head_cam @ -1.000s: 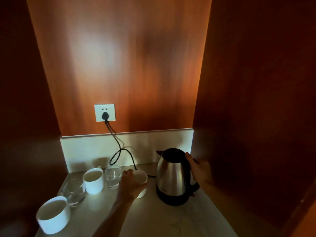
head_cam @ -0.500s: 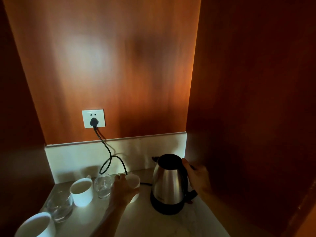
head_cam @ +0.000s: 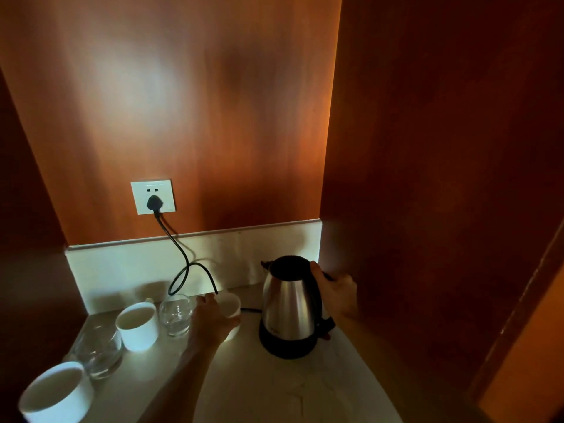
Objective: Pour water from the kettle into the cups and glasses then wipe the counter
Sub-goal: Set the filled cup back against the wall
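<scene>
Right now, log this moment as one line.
left hand holds cup | right hand grips kettle handle | kettle on base, upright | no pour yet

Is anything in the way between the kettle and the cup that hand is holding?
Nothing visible blocks it. The kettle stands on its base just right of the white cup the left hand holds, with bare counter between. The black cord runs behind the cup, low on the counter. The right hand grips the handle.

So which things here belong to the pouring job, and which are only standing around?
For the job:
kettle
three white cups
two glasses
counter
left hand
right hand

Only standing around:
wall socket
black cord
</scene>
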